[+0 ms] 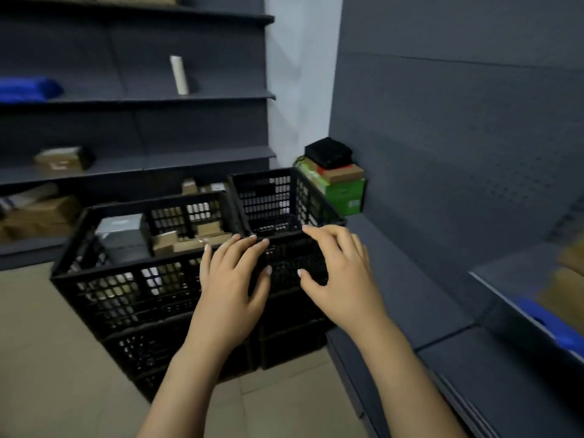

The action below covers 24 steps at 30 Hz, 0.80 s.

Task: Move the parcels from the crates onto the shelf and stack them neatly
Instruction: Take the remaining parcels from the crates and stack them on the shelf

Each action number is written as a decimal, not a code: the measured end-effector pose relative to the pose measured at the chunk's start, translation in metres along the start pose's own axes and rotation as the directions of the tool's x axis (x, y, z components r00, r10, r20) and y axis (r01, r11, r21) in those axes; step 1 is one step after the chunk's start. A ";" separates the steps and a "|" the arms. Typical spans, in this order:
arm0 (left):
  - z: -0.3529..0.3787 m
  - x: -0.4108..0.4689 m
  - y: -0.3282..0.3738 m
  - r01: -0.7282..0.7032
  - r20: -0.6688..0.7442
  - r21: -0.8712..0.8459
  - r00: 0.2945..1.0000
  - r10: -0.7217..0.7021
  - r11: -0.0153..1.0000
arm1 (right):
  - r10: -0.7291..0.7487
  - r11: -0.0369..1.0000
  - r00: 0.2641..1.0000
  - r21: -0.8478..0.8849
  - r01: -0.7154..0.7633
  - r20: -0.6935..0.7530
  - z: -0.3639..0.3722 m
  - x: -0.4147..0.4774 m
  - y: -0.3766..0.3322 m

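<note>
Two black slatted crates stand side by side on the floor. The left crate [94, 279] holds a grey wrapped parcel [121, 232] and brown cardboard parcels [186, 240]. The right crate [319, 210] looks nearly bare inside. My left hand [234, 273] hovers with fingers spread over the near rim where the crates meet. My right hand [335, 267] is spread over the right crate's near corner. Neither hand holds anything. A dark grey shelf [410, 279] runs along the right wall.
Grey shelving [158, 159] at the back left carries a white roll [179, 74], a blue bundle [25, 88] and brown boxes [60, 159]. Green, brown and black boxes [338, 178] are stacked in the corner. Blue and brown items [559, 298] lie on the right shelf.
</note>
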State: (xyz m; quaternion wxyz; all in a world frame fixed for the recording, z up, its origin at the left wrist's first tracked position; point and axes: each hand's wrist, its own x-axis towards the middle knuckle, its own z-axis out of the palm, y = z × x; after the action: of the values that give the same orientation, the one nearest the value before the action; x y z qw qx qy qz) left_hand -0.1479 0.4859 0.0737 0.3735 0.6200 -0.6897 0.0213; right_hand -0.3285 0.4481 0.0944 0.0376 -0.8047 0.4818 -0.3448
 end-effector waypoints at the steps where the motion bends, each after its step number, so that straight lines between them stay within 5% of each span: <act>1: -0.008 0.006 -0.020 0.024 -0.012 0.013 1.000 -0.024 1.000 | -0.022 1.000 1.000 0.012 0.022 0.019 0.015 0.015 -0.011; 12: -0.052 0.047 -0.189 0.216 -0.066 0.152 0.976 -0.209 0.964 | -0.185 0.980 0.958 0.116 0.163 0.218 0.149 0.128 -0.079; 24: -0.001 0.133 -0.304 0.366 -0.005 0.235 0.927 -0.376 0.900 | -0.256 0.963 0.898 0.181 0.202 0.359 0.287 0.260 -0.045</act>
State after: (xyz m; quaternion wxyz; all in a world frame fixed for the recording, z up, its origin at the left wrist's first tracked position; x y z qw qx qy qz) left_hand 0.1235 0.3048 0.0142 0.2819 0.7794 -0.5592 0.0177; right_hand -0.0474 0.1853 0.0288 0.1448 -0.9026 0.3420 -0.2177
